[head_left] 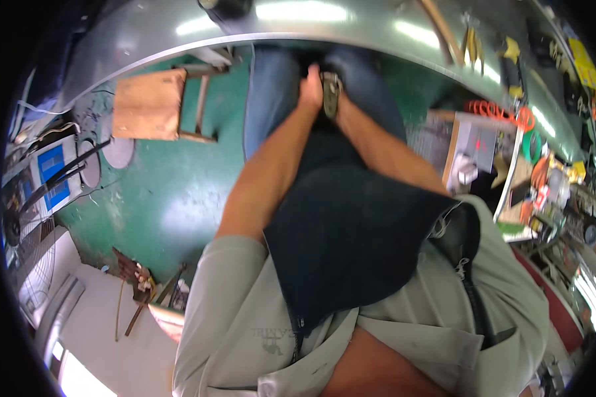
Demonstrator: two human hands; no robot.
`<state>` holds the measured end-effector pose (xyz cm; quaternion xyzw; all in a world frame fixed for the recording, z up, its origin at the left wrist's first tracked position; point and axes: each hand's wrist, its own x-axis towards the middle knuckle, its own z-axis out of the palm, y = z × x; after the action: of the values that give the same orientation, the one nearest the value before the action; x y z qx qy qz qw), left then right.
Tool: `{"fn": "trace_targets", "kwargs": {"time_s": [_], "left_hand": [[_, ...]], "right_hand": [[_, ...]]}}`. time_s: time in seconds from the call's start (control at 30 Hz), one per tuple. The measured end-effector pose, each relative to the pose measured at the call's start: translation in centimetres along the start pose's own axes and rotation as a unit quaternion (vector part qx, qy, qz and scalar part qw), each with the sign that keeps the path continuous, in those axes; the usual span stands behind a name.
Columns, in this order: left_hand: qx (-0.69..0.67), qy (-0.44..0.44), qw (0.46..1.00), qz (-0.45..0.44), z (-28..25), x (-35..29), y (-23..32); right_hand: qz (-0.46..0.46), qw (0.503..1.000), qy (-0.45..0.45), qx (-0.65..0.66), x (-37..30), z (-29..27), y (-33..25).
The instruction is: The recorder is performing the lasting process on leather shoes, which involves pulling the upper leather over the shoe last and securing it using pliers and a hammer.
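Your right hand (340, 103) seems closed on a small, long, olive-green object with a lighter, metal-looking part at its upper end (330, 100); most fingers are hidden behind it, and its exact kind is too small to tell. Your left hand (310, 91) is just beside the object, on its left side, with one digit pointing up toward the bench. I cannot tell how far this hand is open, nor whether it touches the object.

The object is between your knees, in front of your body and below the edge of the long grey metal bench (371, 26). Your two legs in blue jeans (271, 92) stand on both sides of your hands. Nearer to you, a dark navy cloth apron (351, 245) hangs over your grey short-sleeved shirt (225, 298), and both your bare forearms reach forward past it.

Farther to the left, a brown wooden stool (149, 104) is on the green painted floor (198, 172), well apart from your hands. Beyond it, a bright blue rectangular panel (53, 175) is near the left rim. On the right, an orange-red coiled hose (490, 110) lies by the bench edge, and a round green roll (530, 146) is near it. Yellow-handled hand tools (471, 46) are on the bench, at the upper right.
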<state>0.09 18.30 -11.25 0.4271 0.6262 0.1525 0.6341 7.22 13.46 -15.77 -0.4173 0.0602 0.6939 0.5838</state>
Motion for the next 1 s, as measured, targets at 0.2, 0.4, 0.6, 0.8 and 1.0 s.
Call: {"fn": "trace_targets", "kwargs": {"time_s": [0.2,0.4,0.6,0.8,1.0], "left_hand": [[-0.059,-0.002,0.996,-0.073,-0.2,-1.8,1.0],[-0.071,0.011,0.994,-0.088,-1.2,-1.5,0.0],[-0.169,-0.038,0.983,-0.065,-3.6,-2.3,0.3],[-0.25,-0.043,0.966,-0.048,-6.1,-5.1,-0.1],[-0.289,-0.033,0.957,-0.003,-7.6,-9.4,-1.1]], "right_hand": [[-0.049,0.985,0.164,-0.027,-2.4,1.2,0.6],[-0.021,0.985,0.173,0.008,-3.7,2.0,2.3],[-0.051,0.982,0.169,-0.062,-3.4,3.8,3.3],[-0.024,0.993,0.109,-0.04,-4.9,5.5,3.7],[-0.017,0.996,0.067,-0.056,-11.2,8.7,3.1]]}}
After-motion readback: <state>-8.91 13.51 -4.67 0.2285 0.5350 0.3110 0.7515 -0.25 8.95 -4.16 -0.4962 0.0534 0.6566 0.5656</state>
